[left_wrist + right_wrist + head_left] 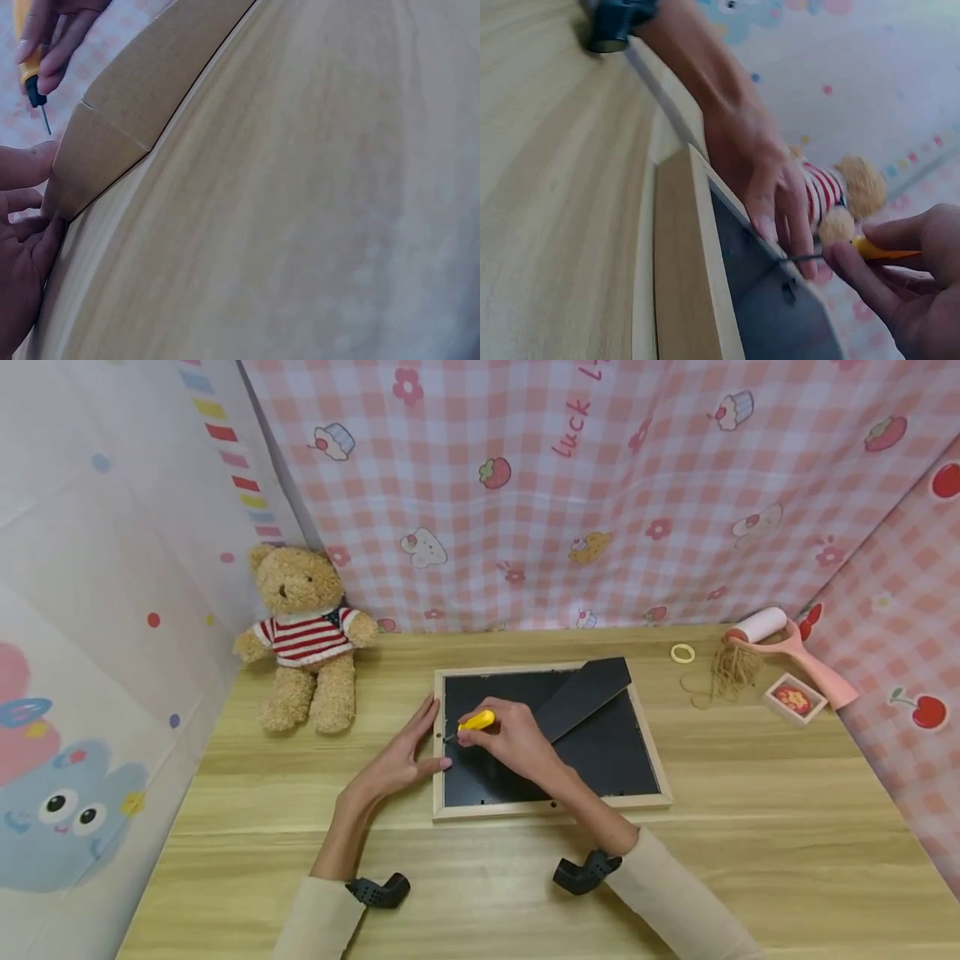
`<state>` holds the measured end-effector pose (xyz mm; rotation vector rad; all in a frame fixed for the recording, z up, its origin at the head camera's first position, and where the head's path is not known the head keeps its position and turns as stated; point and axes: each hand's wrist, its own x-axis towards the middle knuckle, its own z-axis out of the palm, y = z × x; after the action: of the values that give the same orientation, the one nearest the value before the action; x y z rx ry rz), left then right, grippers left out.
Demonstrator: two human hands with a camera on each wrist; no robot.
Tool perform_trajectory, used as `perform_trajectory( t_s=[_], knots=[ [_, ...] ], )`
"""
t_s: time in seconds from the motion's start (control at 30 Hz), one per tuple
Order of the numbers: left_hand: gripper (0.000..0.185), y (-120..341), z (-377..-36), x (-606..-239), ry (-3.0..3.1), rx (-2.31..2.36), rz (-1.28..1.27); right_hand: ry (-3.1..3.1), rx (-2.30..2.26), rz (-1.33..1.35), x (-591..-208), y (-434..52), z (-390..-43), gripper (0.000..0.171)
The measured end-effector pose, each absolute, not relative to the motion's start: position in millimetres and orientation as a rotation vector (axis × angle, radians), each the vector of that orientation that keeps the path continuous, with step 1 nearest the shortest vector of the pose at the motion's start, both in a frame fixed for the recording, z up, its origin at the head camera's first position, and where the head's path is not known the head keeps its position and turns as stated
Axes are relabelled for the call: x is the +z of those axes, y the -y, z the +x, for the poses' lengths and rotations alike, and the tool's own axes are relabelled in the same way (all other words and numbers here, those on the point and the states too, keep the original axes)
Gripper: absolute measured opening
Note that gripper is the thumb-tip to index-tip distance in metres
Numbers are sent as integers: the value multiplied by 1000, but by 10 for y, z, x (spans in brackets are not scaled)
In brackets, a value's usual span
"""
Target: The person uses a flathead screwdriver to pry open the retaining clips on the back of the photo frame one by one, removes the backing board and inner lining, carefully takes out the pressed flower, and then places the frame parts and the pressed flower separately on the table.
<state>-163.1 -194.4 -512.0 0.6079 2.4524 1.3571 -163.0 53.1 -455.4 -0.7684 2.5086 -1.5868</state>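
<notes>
A wooden picture frame (551, 807) lies face down on the table, its black backing board (607, 752) up and a black stand flap (585, 693) across the top right. My right hand (510, 739) grips a small yellow-handled screwdriver (476, 722), with its tip at the frame's left edge (780, 260). The left hand (401, 756) lies flat with straight fingers against the frame's left side (82, 169). In the right wrist view the left hand's fingers (776, 217) press the frame's rim beside the screwdriver (877, 250).
A teddy bear (306, 635) in a striped sweater sits at the back left. At the back right lie a pink lint roller (780, 647), a bundle of twine (731, 672), a yellow ring (682, 652) and a small box (793, 698). Fabric walls enclose the wooden table (750, 827).
</notes>
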Motion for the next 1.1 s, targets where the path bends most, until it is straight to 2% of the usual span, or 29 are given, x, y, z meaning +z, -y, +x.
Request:
perform_trajectory(
  t_s=[0.17,0.9,1.1],
  knots=[
    [102,1946,-1623,-5113,-2457,1351,589,-2404,-1653,-636,-4602,-618,-1711,17],
    [99,1959,-1626,-5123,-2402,1437,581,-2738,-1012,-1147,-4188,-104,-1779,16],
    [100,1942,-1632,-5132,-2430,1408,575,-2629,-1060,-1000,-4149,-239,-1882,22]
  ],
)
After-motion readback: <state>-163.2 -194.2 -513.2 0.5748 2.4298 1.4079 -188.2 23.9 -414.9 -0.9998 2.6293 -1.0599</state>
